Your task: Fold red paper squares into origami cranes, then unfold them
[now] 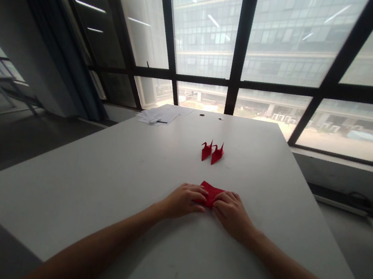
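Note:
A piece of red folded paper point(211, 192) lies on the white table between my two hands. My left hand point(186, 201) rests on its left side, fingers bent over the paper. On the right, my right hand point(232, 212) pinches the near right edge, its fingertips pressed together there. Parts of the paper are hidden under both hands. Just beyond it stand two red origami cranes point(206, 151) side by side, heads pointing left and tails up.
The white table point(126, 163) stretches away toward large dark-framed windows. Loose white sheets of paper point(162, 116) lie at its far left, with a dark thin item on them. Near the far edge is a round dark hole point(202, 115).

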`<state>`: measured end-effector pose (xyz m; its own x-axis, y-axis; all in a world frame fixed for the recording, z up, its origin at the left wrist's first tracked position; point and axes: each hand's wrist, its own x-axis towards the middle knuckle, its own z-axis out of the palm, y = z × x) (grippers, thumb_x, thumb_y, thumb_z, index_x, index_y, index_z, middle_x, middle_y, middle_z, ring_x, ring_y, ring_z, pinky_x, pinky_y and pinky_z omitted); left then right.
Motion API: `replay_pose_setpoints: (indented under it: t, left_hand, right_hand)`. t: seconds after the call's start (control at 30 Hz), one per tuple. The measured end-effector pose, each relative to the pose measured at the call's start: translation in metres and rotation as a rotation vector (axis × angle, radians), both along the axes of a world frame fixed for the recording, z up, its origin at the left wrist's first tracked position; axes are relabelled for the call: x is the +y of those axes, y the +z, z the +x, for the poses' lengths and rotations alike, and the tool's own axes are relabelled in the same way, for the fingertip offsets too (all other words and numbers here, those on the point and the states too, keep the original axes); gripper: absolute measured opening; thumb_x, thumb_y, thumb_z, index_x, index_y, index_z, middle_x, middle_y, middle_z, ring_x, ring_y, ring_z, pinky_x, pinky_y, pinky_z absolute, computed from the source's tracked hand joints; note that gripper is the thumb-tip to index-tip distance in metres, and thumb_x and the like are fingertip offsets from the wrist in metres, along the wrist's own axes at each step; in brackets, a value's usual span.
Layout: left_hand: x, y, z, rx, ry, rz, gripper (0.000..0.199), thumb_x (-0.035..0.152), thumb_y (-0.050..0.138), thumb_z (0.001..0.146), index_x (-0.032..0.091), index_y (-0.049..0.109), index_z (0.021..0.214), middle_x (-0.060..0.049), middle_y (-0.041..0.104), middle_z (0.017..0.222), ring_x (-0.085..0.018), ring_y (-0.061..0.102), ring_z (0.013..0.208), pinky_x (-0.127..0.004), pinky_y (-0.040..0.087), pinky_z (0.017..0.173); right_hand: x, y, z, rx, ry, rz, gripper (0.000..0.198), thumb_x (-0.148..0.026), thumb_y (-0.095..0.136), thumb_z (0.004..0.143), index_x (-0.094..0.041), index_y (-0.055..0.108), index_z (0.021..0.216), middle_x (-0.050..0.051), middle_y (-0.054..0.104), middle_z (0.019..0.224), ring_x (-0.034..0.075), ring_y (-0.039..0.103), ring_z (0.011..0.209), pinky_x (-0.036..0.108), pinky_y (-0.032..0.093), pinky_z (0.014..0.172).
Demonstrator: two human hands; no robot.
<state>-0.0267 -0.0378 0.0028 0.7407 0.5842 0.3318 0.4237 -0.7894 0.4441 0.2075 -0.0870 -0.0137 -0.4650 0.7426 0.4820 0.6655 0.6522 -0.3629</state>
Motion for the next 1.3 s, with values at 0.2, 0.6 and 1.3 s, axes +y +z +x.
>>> replay_pose_setpoints:
  t: [0.2, 0.6, 1.3]
  left_hand:
    - [0.002, -0.004, 0.001, -0.056, 0.02, -0.053, 0.018, 0.036, 0.06, 0.094, 0.024, 0.073, 0.095, -0.004, 0.072, 0.114, -0.021, 0.066, 0.108, -0.035, 0.046, 0.1]
    - [0.001, -0.004, 0.003, -0.013, 0.147, -0.056, 0.024, 0.024, 0.062, 0.09, 0.025, 0.064, 0.114, -0.003, 0.072, 0.107, -0.021, 0.065, 0.1, -0.035, 0.047, 0.093]
    - [-0.012, 0.001, -0.023, 0.577, 0.199, -0.017, 0.08, 0.068, 0.027, 0.096, 0.018, 0.016, 0.157, -0.014, 0.012, 0.163, -0.034, 0.008, 0.151, -0.058, 0.012, 0.118]
  right_hand:
    - [0.002, -0.001, 0.001, 0.08, -0.07, -0.044, 0.012, -0.015, 0.058, 0.091, -0.022, 0.066, 0.084, 0.004, 0.07, 0.094, 0.021, 0.06, 0.094, 0.038, 0.041, 0.092]
    - [0.003, 0.001, 0.001, 0.081, -0.148, -0.001, 0.027, -0.012, 0.056, 0.09, -0.025, 0.066, 0.112, 0.008, 0.064, 0.113, 0.024, 0.056, 0.105, 0.041, 0.043, 0.094]
    - [-0.005, 0.006, -0.002, -0.13, -0.16, -0.03, 0.021, -0.024, 0.058, 0.093, -0.028, 0.071, 0.109, 0.006, 0.065, 0.109, 0.024, 0.054, 0.107, 0.041, 0.038, 0.096]
